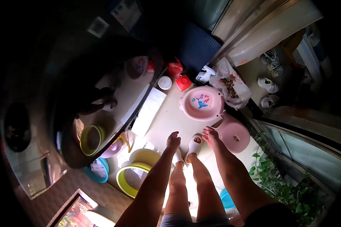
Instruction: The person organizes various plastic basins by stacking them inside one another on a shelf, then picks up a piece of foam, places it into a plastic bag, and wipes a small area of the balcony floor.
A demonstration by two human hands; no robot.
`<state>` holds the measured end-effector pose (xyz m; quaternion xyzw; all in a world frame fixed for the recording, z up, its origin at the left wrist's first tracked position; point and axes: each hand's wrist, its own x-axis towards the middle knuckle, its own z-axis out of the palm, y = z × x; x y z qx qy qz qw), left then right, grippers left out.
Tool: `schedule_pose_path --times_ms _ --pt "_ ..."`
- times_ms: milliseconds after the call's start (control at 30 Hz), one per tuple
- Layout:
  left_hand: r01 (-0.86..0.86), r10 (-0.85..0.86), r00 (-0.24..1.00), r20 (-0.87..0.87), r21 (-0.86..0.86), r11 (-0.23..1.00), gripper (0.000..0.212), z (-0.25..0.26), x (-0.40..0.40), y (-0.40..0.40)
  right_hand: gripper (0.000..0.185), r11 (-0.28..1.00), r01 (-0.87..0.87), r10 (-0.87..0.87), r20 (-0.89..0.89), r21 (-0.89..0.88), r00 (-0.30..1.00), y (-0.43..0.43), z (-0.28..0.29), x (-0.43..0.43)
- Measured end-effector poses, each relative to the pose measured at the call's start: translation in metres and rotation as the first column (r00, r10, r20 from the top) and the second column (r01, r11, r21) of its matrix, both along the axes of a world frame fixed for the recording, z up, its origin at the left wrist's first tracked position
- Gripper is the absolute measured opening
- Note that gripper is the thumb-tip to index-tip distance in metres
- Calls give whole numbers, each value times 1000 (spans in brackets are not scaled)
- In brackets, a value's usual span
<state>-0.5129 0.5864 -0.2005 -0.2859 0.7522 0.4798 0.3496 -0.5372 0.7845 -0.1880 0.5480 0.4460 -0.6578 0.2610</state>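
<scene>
My left hand (174, 140) hangs in the air over the pale floor, empty, its fingers loosely bent and partly hidden from this angle. Nothing is in my right hand (210, 136) either; its fingers are a little spread, beside a pink plastic stool (235, 136). Beyond the hands lies a pink animal-shaped washbasin (191, 105), with a blue and red picture printed on its bottom. One side of the basin meets the stool in the view. Below and between my arms are my two feet in white slippers (195, 145).
A leaning mirror (116, 107) lines the left, above a yellow-green basin (122, 181) and a blue basin (104, 170). A white board (149, 110), red container (183, 82), spray bottle (206, 75) and plastic bag (221, 68) lie ahead. Leafy vines (264, 170) grow at right.
</scene>
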Motion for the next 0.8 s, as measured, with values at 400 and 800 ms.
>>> schedule_pose_path --times_ms 400,800 --pt "-188 169 972 162 109 976 39 -143 -3 21 47 830 549 -558 101 99 824 37 -231 -16" --pt "-642 575 763 295 242 728 70 -44 18 -17 42 826 450 -453 75 -340 888 0 -111 37"
